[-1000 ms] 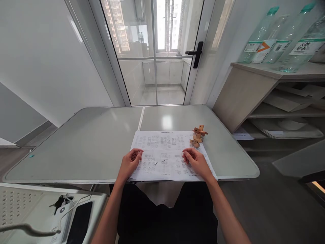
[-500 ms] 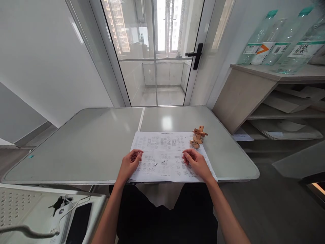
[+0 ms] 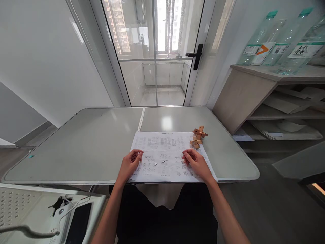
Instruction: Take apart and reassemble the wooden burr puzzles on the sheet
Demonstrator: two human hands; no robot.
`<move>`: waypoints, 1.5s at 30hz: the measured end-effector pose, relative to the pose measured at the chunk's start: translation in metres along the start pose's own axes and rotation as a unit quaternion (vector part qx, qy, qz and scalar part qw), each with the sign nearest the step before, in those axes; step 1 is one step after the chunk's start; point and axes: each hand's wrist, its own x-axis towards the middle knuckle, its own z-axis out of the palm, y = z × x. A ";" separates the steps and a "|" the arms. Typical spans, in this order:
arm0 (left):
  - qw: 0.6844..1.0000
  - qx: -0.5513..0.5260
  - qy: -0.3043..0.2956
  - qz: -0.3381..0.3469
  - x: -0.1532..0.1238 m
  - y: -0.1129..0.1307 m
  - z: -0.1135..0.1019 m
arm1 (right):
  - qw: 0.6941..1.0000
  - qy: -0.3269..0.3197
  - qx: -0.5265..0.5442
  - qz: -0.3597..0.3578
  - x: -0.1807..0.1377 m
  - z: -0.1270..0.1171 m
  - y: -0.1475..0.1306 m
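A printed sheet of diagrams [image 3: 165,149] lies flat near the front edge of a grey table [image 3: 88,142]. My left hand [image 3: 129,164] rests on the sheet's left edge with its fingers loosely curled and nothing in them. My right hand [image 3: 196,162] rests on the sheet's right part, fingers curled the same way and empty. Two small wooden puzzle pieces [image 3: 198,137] lie just beyond my right hand, at the sheet's far right corner, a little apart from my fingers.
A shelf unit [image 3: 254,98] with large water bottles [image 3: 279,40] on top stands to the right. Behind the table is a glass door [image 3: 157,51]. At the lower left sits a white device with cables [image 3: 50,213].
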 end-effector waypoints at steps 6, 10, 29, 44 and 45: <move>1.000 0.005 0.001 0.001 0.000 0.002 0.000 | 1.000 0.001 -0.003 0.000 0.001 0.000 0.001; 1.000 0.007 0.000 0.003 0.000 0.003 0.000 | 1.000 -0.001 -0.003 0.002 0.001 0.000 0.000; 1.000 0.003 0.001 0.004 0.000 0.002 0.000 | 1.000 0.001 0.003 0.007 0.000 0.000 -0.003; 1.000 0.003 -0.003 0.009 0.001 -0.003 0.001 | 0.989 0.120 0.079 -0.040 0.023 -0.051 -0.011; 1.000 0.003 -0.004 0.009 0.000 -0.002 0.001 | 0.982 0.142 0.121 -0.024 0.030 -0.061 -0.010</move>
